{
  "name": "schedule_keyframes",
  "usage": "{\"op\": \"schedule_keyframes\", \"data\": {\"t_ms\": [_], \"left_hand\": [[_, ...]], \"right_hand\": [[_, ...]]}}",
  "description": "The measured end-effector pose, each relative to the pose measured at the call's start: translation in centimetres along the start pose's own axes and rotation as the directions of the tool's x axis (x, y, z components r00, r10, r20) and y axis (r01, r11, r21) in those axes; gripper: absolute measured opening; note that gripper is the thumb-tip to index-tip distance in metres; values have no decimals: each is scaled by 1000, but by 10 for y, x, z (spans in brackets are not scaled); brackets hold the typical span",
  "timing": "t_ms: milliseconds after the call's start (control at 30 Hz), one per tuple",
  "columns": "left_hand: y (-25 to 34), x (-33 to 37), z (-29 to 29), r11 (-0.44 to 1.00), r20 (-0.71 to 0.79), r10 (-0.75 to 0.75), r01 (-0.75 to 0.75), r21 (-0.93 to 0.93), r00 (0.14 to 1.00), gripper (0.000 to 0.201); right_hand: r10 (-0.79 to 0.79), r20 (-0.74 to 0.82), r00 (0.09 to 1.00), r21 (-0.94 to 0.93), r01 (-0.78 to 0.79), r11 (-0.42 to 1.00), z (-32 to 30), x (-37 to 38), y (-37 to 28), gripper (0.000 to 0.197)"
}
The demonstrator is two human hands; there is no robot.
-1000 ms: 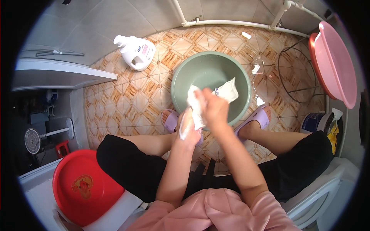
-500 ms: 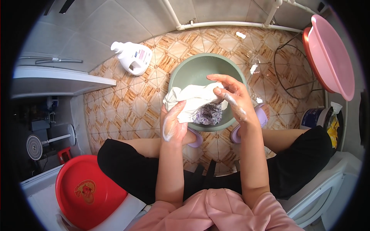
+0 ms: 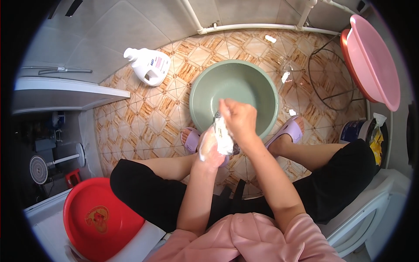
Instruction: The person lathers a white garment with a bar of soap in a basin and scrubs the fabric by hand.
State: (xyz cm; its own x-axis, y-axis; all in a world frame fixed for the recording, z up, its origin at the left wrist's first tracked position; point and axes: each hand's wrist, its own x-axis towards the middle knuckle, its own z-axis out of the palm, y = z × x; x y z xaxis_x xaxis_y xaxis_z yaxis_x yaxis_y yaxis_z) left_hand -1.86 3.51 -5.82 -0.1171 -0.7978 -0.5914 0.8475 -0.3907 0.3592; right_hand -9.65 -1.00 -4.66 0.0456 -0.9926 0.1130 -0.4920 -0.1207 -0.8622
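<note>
As hands [image 3: 240, 120] grip cloth [image 3: 224, 139] — lather [image 3: 202, 153], green basin [image 3: 233, 81]

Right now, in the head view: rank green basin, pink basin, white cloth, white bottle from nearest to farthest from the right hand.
From the right hand, as the head view shows:
1. White cloth: at the hand, toward its left.
2. Green basin: beneath and just beyond.
3. White bottle: far left, on the floor.
4. Pink basin: far right, tilted up.
</note>
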Motion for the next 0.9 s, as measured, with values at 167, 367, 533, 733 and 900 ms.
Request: {"op": "schedule_keyframes", "data": {"t_ms": [167, 367, 533, 733, 900], "left_hand": [[24, 29, -75, 887, 598, -263, 434, -160, 757, 34], [23, -16, 2, 990, -92, 136, -131, 56, 986, 32], [50, -34, 6, 968, 266, 207, -157, -195, 942, 43], [62, -44, 34, 959, 29, 278, -275, -66, 960, 42], [72, -46, 9, 851, 41, 485, -483, 205, 873, 41]], "right_hand": [[-513, 20, 858, -49, 514, 857, 36, -52, -33, 26], [20, 128, 992, -19, -17, 1000, -11, 22, 38, 33], [-61, 320, 945, 791, -231, 566, -33, 20, 51, 22], [-80, 696, 713, 373, -264, 889, -35, 22, 75, 21], [-106, 519, 848, 759, -401, 514, -44, 24, 65, 11]]}}
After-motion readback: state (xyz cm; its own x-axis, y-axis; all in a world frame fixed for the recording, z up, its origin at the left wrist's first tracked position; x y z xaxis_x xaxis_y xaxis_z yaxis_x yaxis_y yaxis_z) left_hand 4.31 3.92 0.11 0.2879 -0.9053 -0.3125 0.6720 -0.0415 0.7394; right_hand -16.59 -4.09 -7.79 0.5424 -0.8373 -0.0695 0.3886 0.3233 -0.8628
